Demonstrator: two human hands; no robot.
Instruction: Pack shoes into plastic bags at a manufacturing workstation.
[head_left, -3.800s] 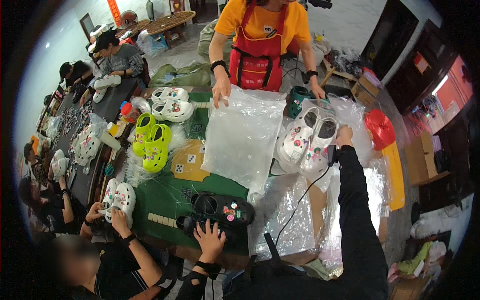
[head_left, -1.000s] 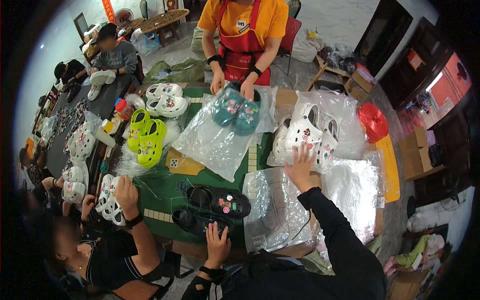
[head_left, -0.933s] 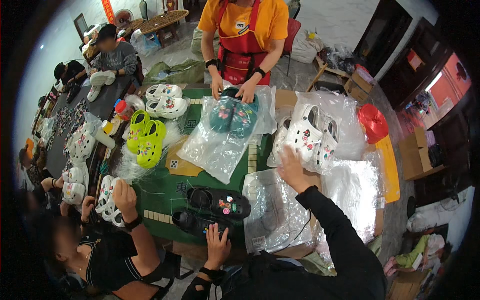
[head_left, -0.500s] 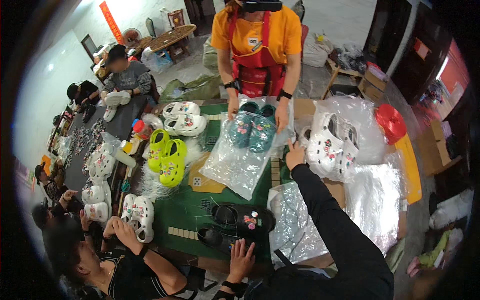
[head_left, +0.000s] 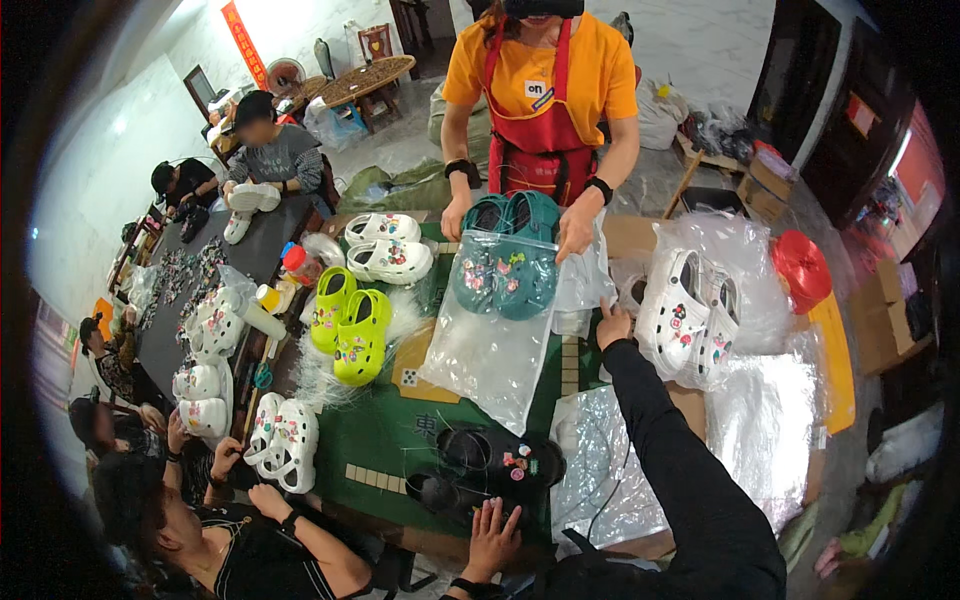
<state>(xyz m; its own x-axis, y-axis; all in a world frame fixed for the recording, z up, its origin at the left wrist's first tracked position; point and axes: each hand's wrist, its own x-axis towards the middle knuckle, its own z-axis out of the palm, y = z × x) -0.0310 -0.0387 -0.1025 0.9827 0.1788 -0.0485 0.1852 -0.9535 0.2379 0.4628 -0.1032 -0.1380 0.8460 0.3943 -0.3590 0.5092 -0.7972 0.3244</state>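
My left hand point(head_left: 493, 540) lies at the near edge of the green table with its fingers spread, beside a pair of black clogs point(head_left: 520, 462) with colourful charms. Stretched forward across the table, my right hand point(head_left: 613, 327) has its index finger extended and nothing in it. It is between a clear plastic bag and a pair of white clogs point(head_left: 672, 315). Opposite me, a person in a red apron point(head_left: 535, 140) grips teal clogs point(head_left: 525, 280) partly inside a clear plastic bag point(head_left: 485, 360).
Lime-green clogs point(head_left: 362, 340) and more white clogs point(head_left: 290, 445) stand on the left. Plastic sheets point(head_left: 755, 430) and a red roll point(head_left: 802, 270) are at the right. Other people sit along a dark table point(head_left: 190, 290) at the far left; one sits close by my left.
The opposite person has pulled the bag's opening up around the teal clogs and holds them more upright. The view has shifted slightly; my hands keep nearly the same places.
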